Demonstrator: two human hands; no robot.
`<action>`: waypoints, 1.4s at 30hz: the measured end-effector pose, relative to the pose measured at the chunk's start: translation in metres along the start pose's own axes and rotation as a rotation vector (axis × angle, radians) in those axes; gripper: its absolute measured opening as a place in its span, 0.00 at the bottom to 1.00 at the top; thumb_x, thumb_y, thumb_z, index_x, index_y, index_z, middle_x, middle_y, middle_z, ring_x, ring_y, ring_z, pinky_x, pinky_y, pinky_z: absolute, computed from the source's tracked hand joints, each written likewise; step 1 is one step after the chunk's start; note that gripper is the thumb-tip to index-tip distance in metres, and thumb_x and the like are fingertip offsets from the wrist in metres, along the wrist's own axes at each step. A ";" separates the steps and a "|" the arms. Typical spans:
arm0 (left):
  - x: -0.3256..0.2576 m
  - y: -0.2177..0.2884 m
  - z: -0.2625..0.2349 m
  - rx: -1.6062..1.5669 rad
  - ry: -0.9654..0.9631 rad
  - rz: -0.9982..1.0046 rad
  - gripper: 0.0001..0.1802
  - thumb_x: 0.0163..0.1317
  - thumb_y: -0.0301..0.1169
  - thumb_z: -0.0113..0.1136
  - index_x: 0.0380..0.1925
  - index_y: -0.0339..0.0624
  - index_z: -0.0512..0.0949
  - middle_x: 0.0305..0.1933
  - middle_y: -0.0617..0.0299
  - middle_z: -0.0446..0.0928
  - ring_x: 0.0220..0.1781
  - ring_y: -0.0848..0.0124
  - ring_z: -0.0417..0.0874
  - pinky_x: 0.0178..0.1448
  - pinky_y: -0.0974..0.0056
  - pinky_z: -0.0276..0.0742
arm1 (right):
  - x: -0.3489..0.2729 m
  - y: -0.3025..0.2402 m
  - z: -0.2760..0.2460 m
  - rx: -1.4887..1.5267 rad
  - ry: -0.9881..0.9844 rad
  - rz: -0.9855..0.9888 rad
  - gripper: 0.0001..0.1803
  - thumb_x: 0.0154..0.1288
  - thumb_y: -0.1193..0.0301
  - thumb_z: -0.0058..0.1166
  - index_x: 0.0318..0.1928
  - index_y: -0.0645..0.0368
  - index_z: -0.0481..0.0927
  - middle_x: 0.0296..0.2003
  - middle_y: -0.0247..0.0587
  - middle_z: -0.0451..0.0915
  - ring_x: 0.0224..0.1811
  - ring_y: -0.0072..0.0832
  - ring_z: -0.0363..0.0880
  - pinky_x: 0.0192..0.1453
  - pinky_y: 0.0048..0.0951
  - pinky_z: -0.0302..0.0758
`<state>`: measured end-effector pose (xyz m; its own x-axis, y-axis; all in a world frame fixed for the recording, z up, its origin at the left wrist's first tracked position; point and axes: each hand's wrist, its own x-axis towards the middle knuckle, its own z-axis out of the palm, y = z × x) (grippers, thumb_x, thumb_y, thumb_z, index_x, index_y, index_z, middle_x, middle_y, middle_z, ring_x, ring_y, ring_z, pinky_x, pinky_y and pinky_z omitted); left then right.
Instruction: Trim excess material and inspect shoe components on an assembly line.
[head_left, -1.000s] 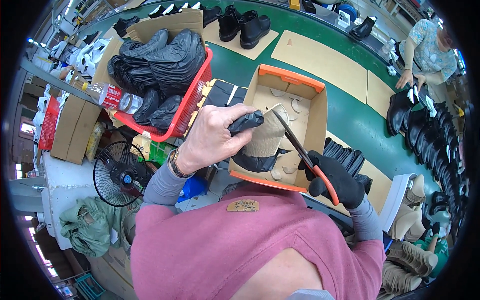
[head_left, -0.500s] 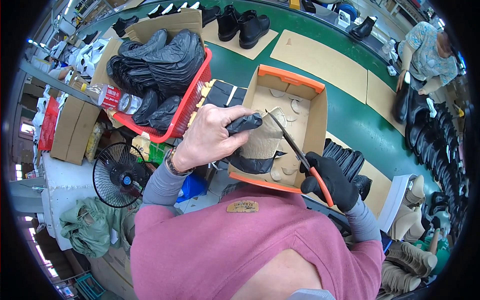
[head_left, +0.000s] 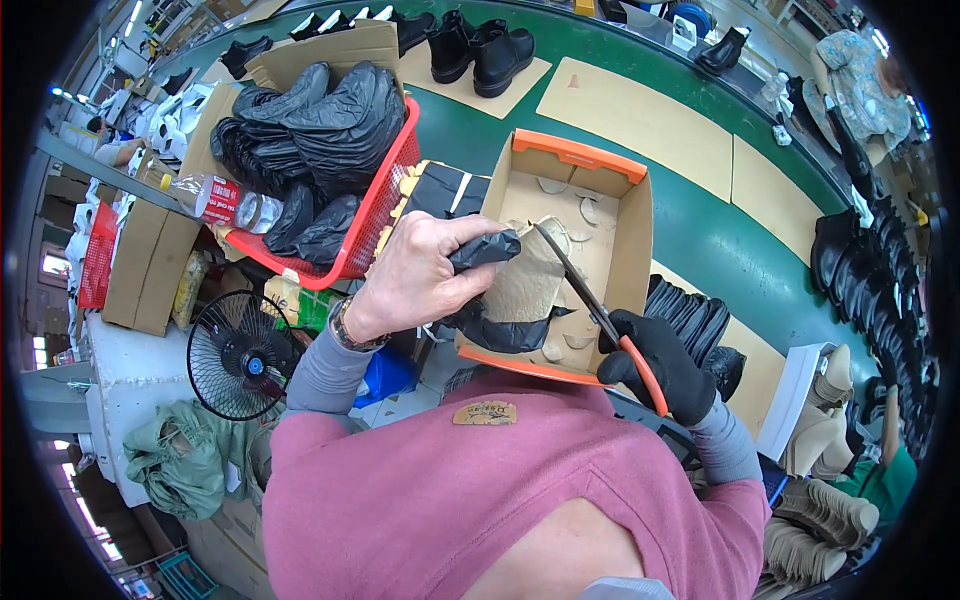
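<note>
A shoe upper [head_left: 526, 285], black outside with a tan lining, is gripped in my bare left hand [head_left: 412, 272]; the fingers pinch its folded black edge. My right hand [head_left: 665, 365], in a black glove, is closed round the orange handles of a pair of scissors [head_left: 582, 290]. The blades point up and left, and their tips lie at the upper's top right edge. Both stand over an open cardboard box [head_left: 634, 225] with an orange rim. Several curved tan offcuts [head_left: 590, 211] lie on its bottom.
To the left, a red basket [head_left: 385, 180] is heaped with black uppers [head_left: 340, 125], beside a plastic bottle [head_left: 225, 200] and a fan [head_left: 245, 355]. Black boots [head_left: 500, 60] stand on cardboard on the green table [head_left: 745, 255]. More uppers [head_left: 685, 320] lie right of the box. A co-worker [head_left: 860, 85] is at far right.
My hands, the upper and the scissors have barely moved. The co-worker at far right has leaned away, and a black boot there now stands more upright. A green sleeve at lower right has shifted.
</note>
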<state>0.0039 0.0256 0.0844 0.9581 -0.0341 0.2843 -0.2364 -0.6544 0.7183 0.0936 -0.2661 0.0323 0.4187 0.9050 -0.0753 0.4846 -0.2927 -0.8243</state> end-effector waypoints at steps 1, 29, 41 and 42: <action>0.000 -0.002 0.000 -0.024 -0.002 -0.017 0.13 0.52 0.21 0.66 0.39 0.32 0.80 0.24 0.56 0.80 0.24 0.75 0.81 0.29 0.69 0.75 | 0.001 -0.003 0.001 0.020 0.018 0.023 0.38 0.61 0.36 0.49 0.26 0.66 0.71 0.24 0.47 0.70 0.23 0.43 0.70 0.29 0.37 0.66; -0.002 -0.006 0.002 -0.067 -0.075 -0.011 0.15 0.49 0.22 0.63 0.40 0.34 0.82 0.21 0.49 0.79 0.21 0.62 0.84 0.27 0.65 0.75 | 0.004 -0.001 0.007 0.010 0.008 -0.064 0.37 0.66 0.40 0.44 0.28 0.68 0.71 0.25 0.50 0.69 0.23 0.47 0.69 0.28 0.40 0.65; -0.005 -0.010 0.002 -0.185 -0.114 -0.108 0.14 0.53 0.24 0.66 0.41 0.32 0.82 0.24 0.56 0.82 0.25 0.78 0.80 0.31 0.69 0.76 | 0.006 0.009 0.017 -0.002 0.029 0.068 0.45 0.53 0.27 0.47 0.31 0.66 0.75 0.21 0.44 0.71 0.22 0.38 0.71 0.28 0.36 0.68; -0.006 -0.010 0.001 -0.185 -0.113 -0.110 0.14 0.53 0.24 0.66 0.41 0.32 0.82 0.24 0.56 0.82 0.25 0.78 0.80 0.31 0.69 0.76 | 0.006 0.008 0.016 -0.002 0.027 0.067 0.45 0.53 0.27 0.47 0.31 0.66 0.75 0.21 0.44 0.71 0.22 0.38 0.71 0.28 0.36 0.68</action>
<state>0.0009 0.0312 0.0752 0.9892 -0.0613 0.1331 -0.1457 -0.5099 0.8478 0.0882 -0.2579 0.0163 0.4711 0.8745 -0.1150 0.4559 -0.3530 -0.8170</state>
